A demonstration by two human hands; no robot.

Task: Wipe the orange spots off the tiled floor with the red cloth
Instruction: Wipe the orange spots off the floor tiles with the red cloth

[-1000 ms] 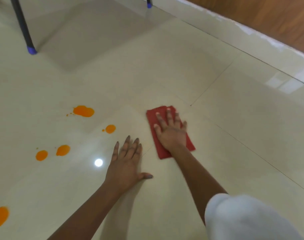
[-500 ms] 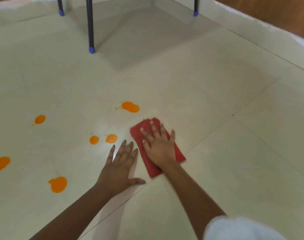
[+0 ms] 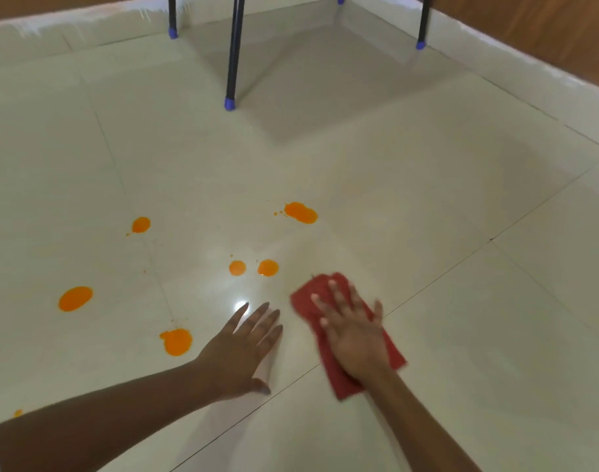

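Orange spots lie scattered over the glossy tiled floor, most of them on the left half: a large one with small splashes towards the middle, a pair side by side nearer the person, one further left, a broad oval near the left edge, and a ragged one just beside the left forearm. Dark furniture legs with blue caps stand at the far side of the floor, well apart from the spots, and a pale skirting runs along the wooden wall at the right. Nothing stands between the cloth and the nearest spots.

Folded flat on the floor, the red cloth lies under the right hand, whose grip is released: palm down, fingers spread, pressing rather than clutching. The pair of spots sits just beyond the cloth's far left corner, not touching it. The left hand rests flat on the bare tile beside it, also splayed and holding nothing.
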